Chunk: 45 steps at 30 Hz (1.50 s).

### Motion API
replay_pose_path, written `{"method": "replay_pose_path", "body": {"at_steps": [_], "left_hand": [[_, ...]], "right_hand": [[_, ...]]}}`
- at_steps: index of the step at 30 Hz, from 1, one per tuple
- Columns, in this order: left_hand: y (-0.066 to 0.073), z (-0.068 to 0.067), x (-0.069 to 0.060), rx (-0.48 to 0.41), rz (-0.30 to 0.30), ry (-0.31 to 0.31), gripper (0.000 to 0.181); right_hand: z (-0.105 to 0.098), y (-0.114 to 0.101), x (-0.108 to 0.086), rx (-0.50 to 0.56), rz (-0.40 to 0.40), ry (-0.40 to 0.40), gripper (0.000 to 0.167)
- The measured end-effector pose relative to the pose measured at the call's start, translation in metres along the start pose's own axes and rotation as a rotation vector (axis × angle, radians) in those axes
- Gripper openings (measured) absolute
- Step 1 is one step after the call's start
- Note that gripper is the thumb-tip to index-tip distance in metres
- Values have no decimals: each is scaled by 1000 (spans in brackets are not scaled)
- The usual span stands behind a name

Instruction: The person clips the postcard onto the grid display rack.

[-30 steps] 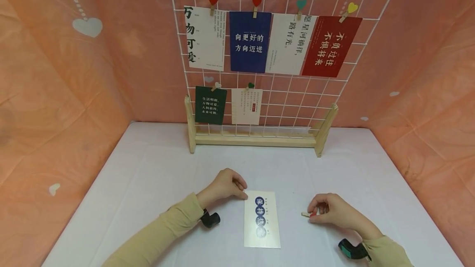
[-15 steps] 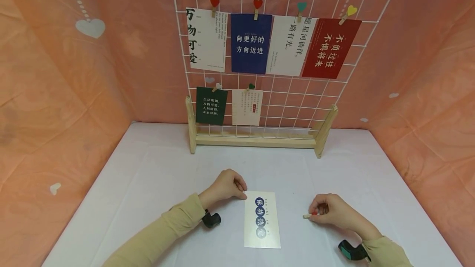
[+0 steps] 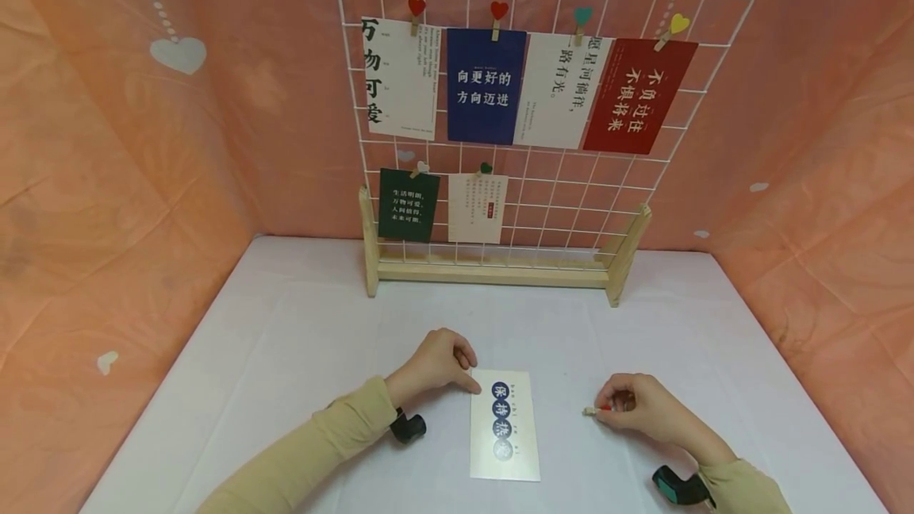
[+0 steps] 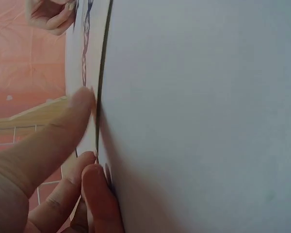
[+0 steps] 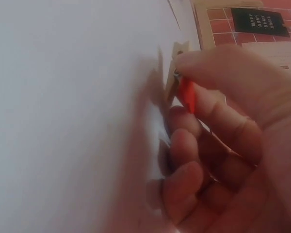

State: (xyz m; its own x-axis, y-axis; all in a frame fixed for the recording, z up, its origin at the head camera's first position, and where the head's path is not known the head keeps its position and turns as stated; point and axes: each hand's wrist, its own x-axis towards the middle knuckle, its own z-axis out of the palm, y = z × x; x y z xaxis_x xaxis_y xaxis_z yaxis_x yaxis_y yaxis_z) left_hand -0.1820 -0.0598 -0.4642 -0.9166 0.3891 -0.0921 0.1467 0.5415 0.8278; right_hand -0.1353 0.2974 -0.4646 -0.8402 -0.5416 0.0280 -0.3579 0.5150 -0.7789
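Note:
A white card with dark blue circles and Chinese characters lies on the white table. My left hand pinches its upper left corner; in the left wrist view the thumb is on the printed face and the fingers are at the edge. To the right of the card, my right hand pinches a small wooden clothespin with a red heart on it. The right wrist view shows the red heart partly covered by thumb and fingers, the clothespin close above the tabletop.
Behind the hands stands a white wire grid on a wooden base. Several cards hang there from heart clothespins, including a blue card, a red card and a dark green card. Orange cloth surrounds the table.
My left thumb has slid slightly farther onto the card's face. The clothespin has turned a little in my right fingers. Both hands stay in nearly the same places.

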Motion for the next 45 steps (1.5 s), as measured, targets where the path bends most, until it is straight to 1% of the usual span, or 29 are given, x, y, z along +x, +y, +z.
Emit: {"method": "replay_pose_path", "body": {"at_steps": [4, 14, 19, 23, 27, 32, 36, 41, 43, 45], "left_hand": [[2, 1, -1, 26, 17, 7, 29], [2, 0, -1, 27, 6, 5, 29], [2, 2, -2, 16, -6, 7, 30], [2, 3, -3, 32, -5, 15, 30], [2, 5, -4, 57, 13, 24, 30], [1, 4, -6, 69, 47, 30, 30], [1, 2, -6, 56, 71, 21, 30], [1, 1, -4, 28, 96, 0, 32], [1, 0, -4, 10, 99, -14, 34], [1, -1, -3, -16, 96, -30, 36]], "right_hand": [[1, 3, 1, -5, -20, 17, 12], [3, -2, 5, 4, -29, 54, 13], [2, -4, 10, -7, 20, 45, 10], [1, -6, 13, 47, 66, 13, 8], [1, -5, 14, 107, 93, -4, 11], [1, -5, 13, 137, 89, 12, 11], [0, -5, 14, 165, 121, 35, 13], [-3, -4, 16, 240, 166, 40, 19], [-4, -3, 17, 265, 185, 41, 22], [-5, -2, 18, 260, 199, 46, 22]]}}
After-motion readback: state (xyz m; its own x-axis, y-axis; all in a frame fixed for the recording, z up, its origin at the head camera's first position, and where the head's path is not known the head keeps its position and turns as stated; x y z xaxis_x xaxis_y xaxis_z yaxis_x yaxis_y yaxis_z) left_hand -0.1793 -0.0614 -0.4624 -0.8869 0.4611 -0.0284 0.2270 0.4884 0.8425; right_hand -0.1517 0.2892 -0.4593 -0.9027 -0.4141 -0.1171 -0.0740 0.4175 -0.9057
